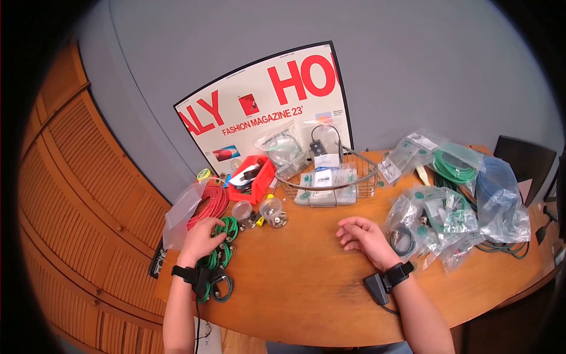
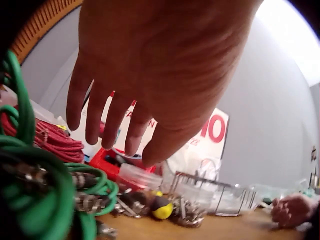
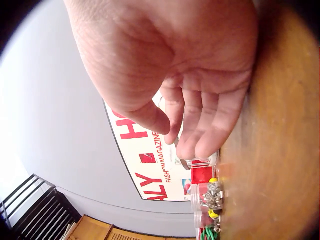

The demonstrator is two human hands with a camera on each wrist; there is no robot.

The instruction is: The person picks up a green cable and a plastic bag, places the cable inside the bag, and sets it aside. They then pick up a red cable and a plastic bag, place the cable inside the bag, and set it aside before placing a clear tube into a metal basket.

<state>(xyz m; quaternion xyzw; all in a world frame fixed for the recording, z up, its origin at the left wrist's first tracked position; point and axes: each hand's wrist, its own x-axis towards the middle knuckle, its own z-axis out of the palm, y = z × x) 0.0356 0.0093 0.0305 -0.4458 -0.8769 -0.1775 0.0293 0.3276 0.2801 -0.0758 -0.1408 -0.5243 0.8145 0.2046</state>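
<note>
My left hand is over coiled green cables with metal connectors on the table's left side. In the left wrist view its fingers hang straight down and apart, with nothing between them. Close behind lies a coil of red cable beside a clear plastic bag. My right hand lies on its side by the tabletop, right of centre. The right wrist view shows its fingers loosely bent, the palm bare. Nearest to it are clear bags of cables and connectors.
Two clear jars with small metal parts stand before a red bin. A wire basket with bagged items sits at the back, before a poster. Bagged green cable and blue cable lie far right.
</note>
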